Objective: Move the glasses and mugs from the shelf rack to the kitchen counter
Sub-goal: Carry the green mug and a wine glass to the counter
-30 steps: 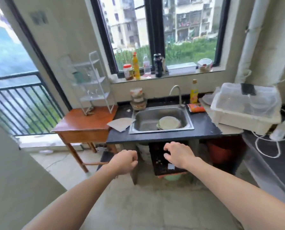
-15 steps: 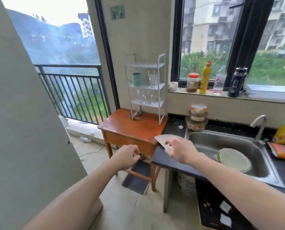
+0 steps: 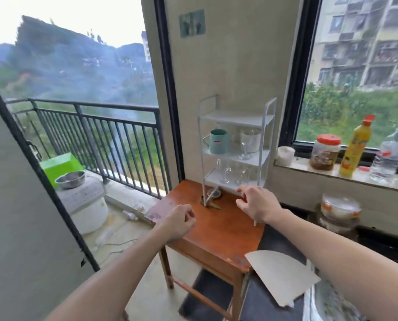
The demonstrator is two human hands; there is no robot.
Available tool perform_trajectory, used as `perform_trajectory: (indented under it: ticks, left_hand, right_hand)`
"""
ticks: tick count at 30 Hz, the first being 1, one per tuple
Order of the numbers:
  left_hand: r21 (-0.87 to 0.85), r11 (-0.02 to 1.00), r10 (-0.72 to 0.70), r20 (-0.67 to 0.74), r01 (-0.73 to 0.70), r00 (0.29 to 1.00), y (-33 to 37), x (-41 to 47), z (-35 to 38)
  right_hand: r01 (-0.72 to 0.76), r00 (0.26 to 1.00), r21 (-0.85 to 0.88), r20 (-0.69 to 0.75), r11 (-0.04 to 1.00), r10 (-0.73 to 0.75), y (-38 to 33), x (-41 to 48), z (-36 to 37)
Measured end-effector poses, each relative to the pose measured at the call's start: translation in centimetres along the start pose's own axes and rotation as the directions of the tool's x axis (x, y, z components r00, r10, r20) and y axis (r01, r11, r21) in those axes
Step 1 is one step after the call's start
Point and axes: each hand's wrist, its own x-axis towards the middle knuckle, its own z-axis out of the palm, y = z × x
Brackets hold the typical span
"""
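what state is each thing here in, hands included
teal mug, upright on middle shelf
wine glass, upright on middle shelf
lower glasses, standing on bottom shelf
left hand, fingers curled, empty
right hand, open, empty
jar, lid on
yellow bottle, upright, capped

home kitchen: dark counter (image 3: 283, 242), shelf rack (image 3: 237, 119) w/ mug (image 3: 219, 141) & glasses (image 3: 245, 144), yellow bottle (image 3: 355, 149) on windowsill (image 3: 309, 169).

I see the white three-tier shelf rack (image 3: 236, 118) standing upright on the wooden desk (image 3: 218, 230), far against the wall. Its middle tier holds a teal mug (image 3: 219, 142) on the left, a clear stemmed glass (image 3: 245, 144) to its right, and a white mug (image 3: 254, 140) just behind that. Several clear glasses (image 3: 225, 172) stand on the bottom tier. The dark kitchen desk (image 3: 272, 243) adjoins on the right.
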Motion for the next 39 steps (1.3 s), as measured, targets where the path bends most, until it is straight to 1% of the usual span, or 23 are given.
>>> perform_trajectory:
  ticks: [2,4,6,8,11,13,16,21,23,25,28,31,34,36,39]
  left_hand:
    - [-0.022,1.0,-0.002,-0.012,0.002,1.0,-1.1,3.5,-0.9]
    - [0.005,1.0,0.021,-0.004,-0.021,1.0,-2.2,7.3,-1.9]
    - [0.008,0.999,0.054,-0.013,-0.054,0.998,-2.8,11.1,-2.7]
    - [-0.056,0.994,0.089,-0.05,-0.091,0.995,-3.0,15.3,-3.3]
    - [-0.105,0.978,0.169,-0.092,-0.178,0.981,-2.9,21.5,-4.4]
    - [-0.128,0.969,0.2,-0.107,-0.213,0.974,-2.5,25.4,-5.3]
    - [-0.096,0.964,0.238,-0.12,-0.25,0.964,-1.7,30.6,-6.0]
    - [-0.064,0.936,0.336,-0.143,-0.347,0.931,-0.3,36.8,-5.2]
    - [-0.085,0.938,0.323,-0.137,-0.336,0.936,0.1,38.3,-4.6]
    - [-0.078,0.95,0.296,-0.097,-0.304,0.95,0.3,39.6,-4.0]
    - [-0.049,0.957,0.281,-0.07,-0.285,0.957,0.4,41.1,-3.6]
    - [-0.04,0.953,0.296,-0.099,-0.3,0.95,0.5,42.1,-3.5]
    - [-0.062,0.96,0.269,-0.083,-0.274,0.96,0.4,42.5,-3.2]
    - [-0.146,0.963,0.22,-0.062,-0.227,0.973,0.2,42.5,-3.1]
    - [-0.356,0.925,0.139,-0.019,-0.137,0.99,-0.5,42.5,-3.2]
  right_hand:
    - [-0.01,0.999,0.013,-0.03,1.0,0.01,0.1,3.3,0.7]
    - [-0.043,0.996,0.025,-0.075,0.999,0.045,0.4,6.4,1.5]
    - [-0.101,0.987,0.039,-0.12,0.994,0.105,0.8,9.3,2.2]
    - [-0.189,0.967,0.069,-0.162,0.98,0.198,1.2,12.2,2.7]
    - [-0.32,0.908,0.175,-0.224,0.931,0.354,1.6,16.2,3.2]
    - [-0.382,0.863,0.25,-0.249,0.89,0.44,1.7,18.5,3.5]
    - [-0.427,0.798,0.354,-0.286,0.832,0.53,2.2,21.3,3.9]
    - [-0.476,0.678,0.514,-0.302,0.713,0.67,3.1,25.0,4.9]
    - [-0.472,0.632,0.581,-0.301,0.663,0.714,3.7,26.2,5.3]
    - [-0.46,0.592,0.639,-0.297,0.617,0.749,4.4,27.3,5.4]
    - [-0.403,0.564,0.726,-0.282,0.557,0.776,5.7,28.5,5.3]
    - [-0.325,0.568,0.785,-0.283,0.527,0.773,6.7,29.3,5.4]
    - [-0.265,0.595,0.79,-0.318,0.553,0.739,7.5,29.8,5.7]
    - [-0.231,0.609,0.791,-0.336,0.566,0.719,7.8,30.0,6.0]
    - [-0.198,0.625,0.795,-0.349,0.574,0.699,7.8,30.2,6.2]
